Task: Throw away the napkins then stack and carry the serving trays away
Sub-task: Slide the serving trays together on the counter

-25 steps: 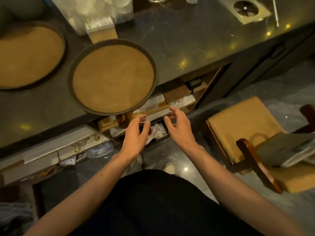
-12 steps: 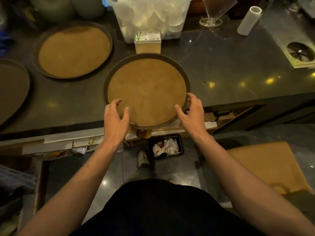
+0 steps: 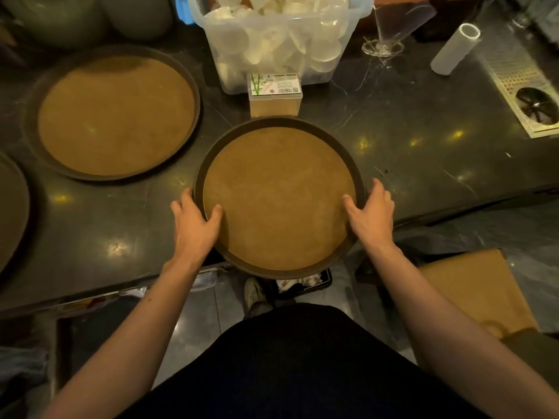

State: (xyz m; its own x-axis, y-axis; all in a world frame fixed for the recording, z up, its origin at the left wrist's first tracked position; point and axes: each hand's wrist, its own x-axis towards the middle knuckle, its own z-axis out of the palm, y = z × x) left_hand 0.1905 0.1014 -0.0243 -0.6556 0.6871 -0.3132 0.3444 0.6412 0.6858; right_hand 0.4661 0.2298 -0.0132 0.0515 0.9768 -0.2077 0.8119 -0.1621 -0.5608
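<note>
**A:** What do you have nearest you?

**B:** Your two bare forearms run up from the near corners and angle inward. Below them, on the floor past the counter's near edge, a small dark bin [image 3: 305, 282] shows crumpled white napkins [image 3: 311, 279], mostly hidden by the tray above.

**A:** And your hands?

**B:** Both grip the round serving tray [image 3: 279, 198] in the middle. Your left hand [image 3: 193, 226] clasps its near-left rim, thumb lying over onto the brown liner, fingers wrapped outside. Your right hand [image 3: 370, 214] mirrors that on the near-right rim, thumb inside, fingers curled around the outer edge. Wrists are roughly straight, palms facing each other across the tray.

**A:** Where does that tray sit?

**B:** Its near part overhangs the near edge of the dark counter [image 3: 408, 152]; whether the far part rests on the surface you cannot tell.

**A:** What's beyond it?

**B:** To the left, well apart, a second tray [image 3: 115, 113] lies flat, and a third tray [image 3: 12, 213] is cut off at the left edge. Just beyond the held tray stands a small labelled box [image 3: 274, 95], touching a clear plastic tub [image 3: 281, 37] of white cups. Far right lie a white roll [image 3: 455, 49] and a glass funnel [image 3: 390, 28].
</note>
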